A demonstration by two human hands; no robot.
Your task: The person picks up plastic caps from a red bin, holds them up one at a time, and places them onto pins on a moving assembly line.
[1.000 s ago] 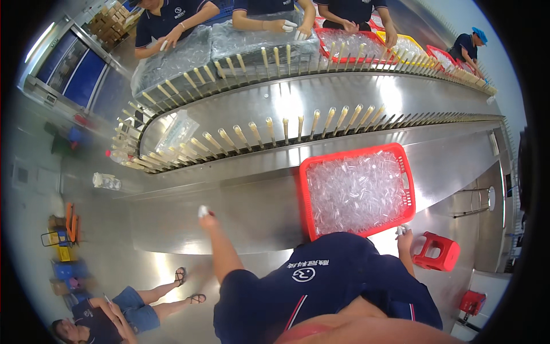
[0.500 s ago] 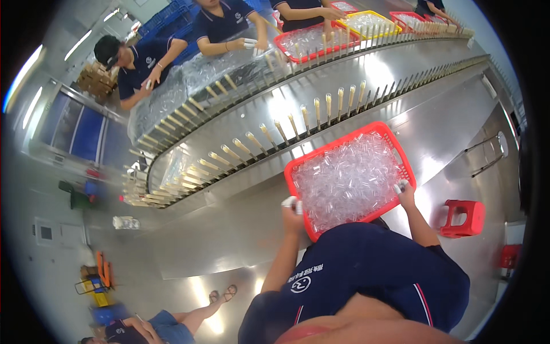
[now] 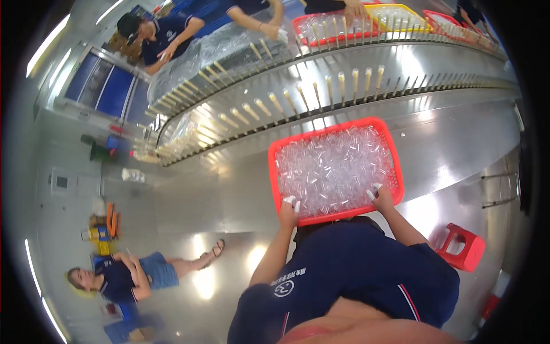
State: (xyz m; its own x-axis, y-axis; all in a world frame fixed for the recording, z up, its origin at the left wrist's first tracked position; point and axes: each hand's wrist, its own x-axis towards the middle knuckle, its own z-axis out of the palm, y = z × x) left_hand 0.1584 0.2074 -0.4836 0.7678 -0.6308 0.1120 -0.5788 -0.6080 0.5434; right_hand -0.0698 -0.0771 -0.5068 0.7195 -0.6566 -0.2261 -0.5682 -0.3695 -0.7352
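Observation:
A red plastic basket [image 3: 395,155] is in front of my body, heaped with short clear plastic tubes [image 3: 332,172]. My left hand [image 3: 289,210] is closed on its near left corner, with white coverings on the fingertips. At the near right side my right hand [image 3: 380,198] grips the rim, its covered fingertips reaching over the inner edge. The basket's far edge overlaps the steel table in the picture; whether it rests there is hidden.
Beyond the basket a conveyor loop of upright pins [image 3: 315,92] runs along a steel table [image 3: 458,135], many pins carrying pale sleeves. Co-workers work across it beside red and yellow baskets [image 3: 395,14]. A red stool [image 3: 461,246] stands right; a person [image 3: 123,275] sits at left.
In the picture the basket has shifted a little left and turned to sit squarer. My view has swung, bringing the seated person more fully in. Both hands keep their hold.

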